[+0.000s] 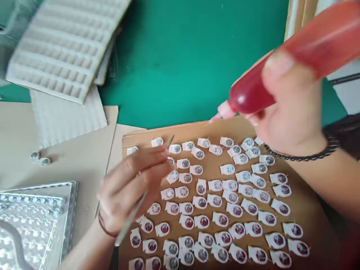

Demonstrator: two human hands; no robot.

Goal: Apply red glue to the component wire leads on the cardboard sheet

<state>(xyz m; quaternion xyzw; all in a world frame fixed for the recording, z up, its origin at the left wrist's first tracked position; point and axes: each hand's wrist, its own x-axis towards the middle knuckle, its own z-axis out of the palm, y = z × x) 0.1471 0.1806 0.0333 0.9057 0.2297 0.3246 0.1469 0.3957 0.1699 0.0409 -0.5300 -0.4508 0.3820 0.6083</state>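
My right hand [292, 97] is wrapped around a squeeze bottle [253, 88] of red liquid. The bottle tilts down to the left, its narrow pink nozzle [222, 112] above the far edge of a cardboard sheet [208, 129]. In my left hand [135, 182] is a slim metal tool [131, 221] like tweezers, its pointed end past my fingertips. Many small white tabs [196, 170] with round, shiny centres lie in rough rows on the cardboard. Nearer tabs [206, 239] have dark red centres; those farther off look silvery. My left hand hides some tabs at the left.
White ridged trays [62, 48] are stacked at the upper left, over another ridged sheet [67, 116]. Two small shiny pieces [40, 158] lie below them. A clear plastic tray [64, 210] stands at the lower left. Green table surface [180, 63] stretches behind the cardboard.
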